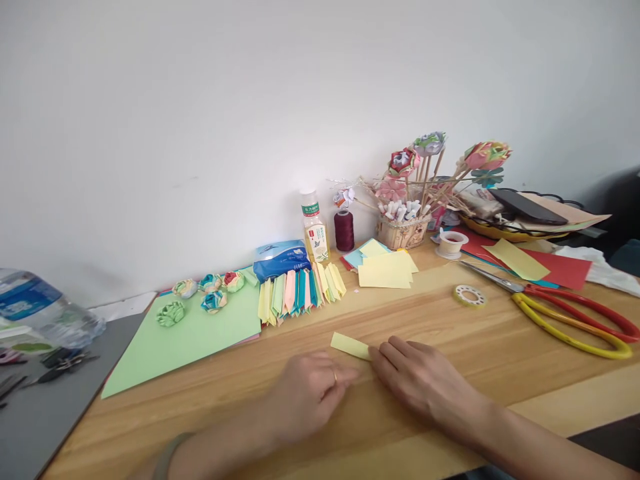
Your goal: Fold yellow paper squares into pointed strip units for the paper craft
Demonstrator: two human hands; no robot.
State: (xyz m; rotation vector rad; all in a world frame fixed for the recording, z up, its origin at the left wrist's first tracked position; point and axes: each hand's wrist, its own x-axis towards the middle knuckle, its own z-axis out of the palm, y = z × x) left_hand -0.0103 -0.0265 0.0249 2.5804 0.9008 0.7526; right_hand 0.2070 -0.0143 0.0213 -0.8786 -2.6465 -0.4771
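Observation:
A folded-looking yellow paper strip point(349, 345) lies on the wooden table, its right end under the fingers of my right hand point(417, 373). Those fingers are together and bent, pressing the strip; the palm side is hidden. My left hand point(313, 390), with a ring on one finger, rests just below the strip. Its fingers are curled, the index reaching toward my right hand, and nothing shows in them. Beyond my hands stands a row of folded paper pieces point(295, 293) in several colours. Yellow paper rectangles point(384, 270) lie behind the strip.
Paper flowers point(171, 313) sit on a green sheet point(200, 353) at left. A blue tissue pack point(281, 260), a bottle point(315, 230) and a thread spool point(344, 231) line the wall. Scissors point(565, 310), a tape roll point(470, 296) and a flower basket point(403, 235) are at right.

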